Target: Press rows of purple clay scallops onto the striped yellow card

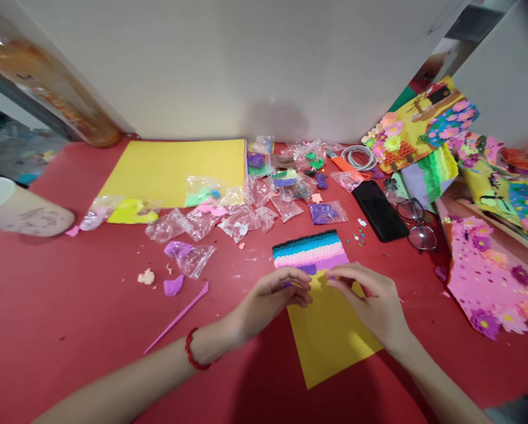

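A small yellow card (329,341) lies on the red table (69,330) in front of me. Its far end is covered with rows of clay scales (310,252) in black, teal, pale pink and purple. My left hand (272,297), with a red string on the wrist, rests at the card's left edge, its fingers pinched together on a tiny purple bit. My right hand (369,300) hovers over the card's right side, fingertips curled and pinched near the purple row. What the right fingers hold is too small to make out.
Several small plastic bags of coloured clay (228,218) lie scattered behind the card. A large yellow sheet (175,168) lies at the back, a pink modelling stick (178,318) to the left. A black phone (378,209), glasses (416,227) and flower collages (488,277) crowd the right.
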### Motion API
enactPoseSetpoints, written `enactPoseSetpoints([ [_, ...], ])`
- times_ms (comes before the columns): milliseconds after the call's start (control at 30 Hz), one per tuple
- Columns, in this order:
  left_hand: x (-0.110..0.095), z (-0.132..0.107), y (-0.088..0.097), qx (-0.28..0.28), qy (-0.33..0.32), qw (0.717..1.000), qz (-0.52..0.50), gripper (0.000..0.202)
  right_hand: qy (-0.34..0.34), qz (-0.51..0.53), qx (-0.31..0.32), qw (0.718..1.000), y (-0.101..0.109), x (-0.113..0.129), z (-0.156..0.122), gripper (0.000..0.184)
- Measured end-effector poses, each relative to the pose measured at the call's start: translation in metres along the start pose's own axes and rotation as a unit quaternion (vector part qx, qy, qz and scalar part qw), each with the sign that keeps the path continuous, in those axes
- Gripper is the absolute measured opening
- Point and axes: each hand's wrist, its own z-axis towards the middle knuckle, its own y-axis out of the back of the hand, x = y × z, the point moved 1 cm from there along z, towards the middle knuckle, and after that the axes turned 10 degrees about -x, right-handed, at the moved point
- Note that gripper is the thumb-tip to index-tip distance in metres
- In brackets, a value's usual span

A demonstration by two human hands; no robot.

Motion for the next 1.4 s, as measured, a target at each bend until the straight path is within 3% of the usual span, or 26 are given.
enactPoseSetpoints([
  [100, -0.002, 0.003, -0.007, 0.001, 0.046, 0.998, -0.050, 0.028, 0.030, 0.027, -0.010, 0.999, 0.000, 0.009, -0.001, 0.005],
  [333, -0.013, 0.007, -0.023, 0.020, 0.050, 0.998, 0.026, 0.034, 0.089, 0.021, -0.042, 0.995, -0.002, 0.022, -0.004, 0.009],
  [467, -0.013, 0.008, -0.024, 0.031, 0.060, 0.997, 0.023, 0.035, 0.113, -0.013, -0.049, 0.992, -0.004, 0.020, -0.007, 0.011],
  [600, -0.012, 0.008, -0.020, 0.025, 0.084, 0.996, 0.027, 0.035, 0.192, -0.085, -0.070, 0.975, -0.003, 0.019, -0.010, 0.011],
  [733, -0.014, 0.008, -0.019, 0.066, 0.097, 0.993, 0.014, 0.036, 0.237, -0.123, -0.067, 0.961, -0.002, 0.022, -0.013, 0.010],
  [833, -0.015, 0.008, -0.019, 0.080, 0.091, 0.993, 0.004, 0.036, 0.216, -0.104, -0.081, 0.968, -0.002, 0.022, -0.017, 0.008],
  [1000, -0.011, 0.008, -0.020, 0.057, 0.085, 0.994, 0.023, 0.033, 0.156, -0.048, -0.078, 0.984, -0.004, 0.016, -0.023, 0.015],
  [1133, -0.008, 0.007, -0.020, 0.052, 0.097, 0.993, 0.039, 0.034, 0.177, -0.062, -0.065, 0.980, -0.004, 0.016, -0.025, 0.014],
  [1233, -0.010, 0.006, -0.021, 0.047, 0.113, 0.992, 0.042, 0.033, 0.194, -0.069, -0.089, 0.974, 0.002, 0.021, -0.025, 0.013],
  [1400, -0.018, 0.004, -0.023, 0.005, 0.090, 0.996, 0.014, 0.029, 0.080, -0.042, -0.131, 0.987, 0.017, 0.026, -0.019, 0.016],
])
